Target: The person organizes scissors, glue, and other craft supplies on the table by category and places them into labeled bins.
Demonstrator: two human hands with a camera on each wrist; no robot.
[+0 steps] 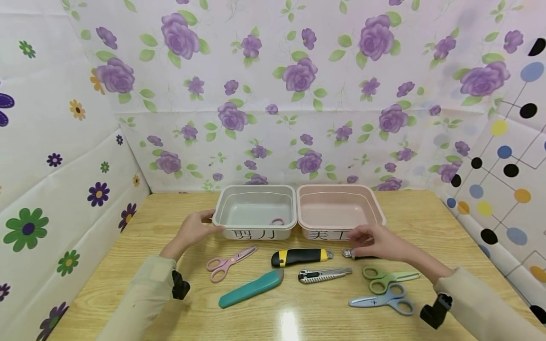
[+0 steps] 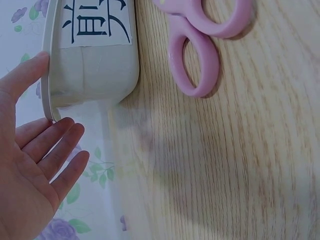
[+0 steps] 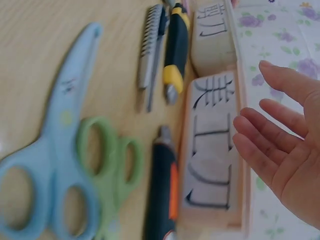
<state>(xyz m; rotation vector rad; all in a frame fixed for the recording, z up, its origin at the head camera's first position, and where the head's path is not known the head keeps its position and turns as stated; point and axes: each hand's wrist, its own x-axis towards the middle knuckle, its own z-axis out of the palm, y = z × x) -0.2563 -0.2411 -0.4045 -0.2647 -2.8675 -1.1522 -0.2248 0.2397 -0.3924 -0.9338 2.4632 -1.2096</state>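
Observation:
My left hand (image 1: 194, 232) holds the front left corner of a grey plastic bin (image 1: 256, 234), thumb on the front rim and fingers at the side. A pink pair of scissors (image 1: 230, 260) lies close to that hand. In the head view my right hand (image 1: 375, 242) overlaps the front right of a pink bin (image 1: 341, 228). Its fingers are spread and loosely bent, with nothing held; the right wrist view has the fingertips (image 3: 242, 125) close to the bin's rim. A dark utility knife with an orange strip (image 3: 162, 192) lies before the bin, partly hidden in the head view.
On the wooden table (image 1: 179, 308) lie a black-and-yellow utility knife (image 1: 300, 256), a silver utility knife (image 1: 325, 274), a teal knife (image 1: 251, 288), green scissors (image 1: 386, 278) and blue scissors (image 1: 384, 301). A small pink handle (image 1: 277, 221) shows inside the grey bin. Flowered cloth (image 1: 273, 109) rises behind.

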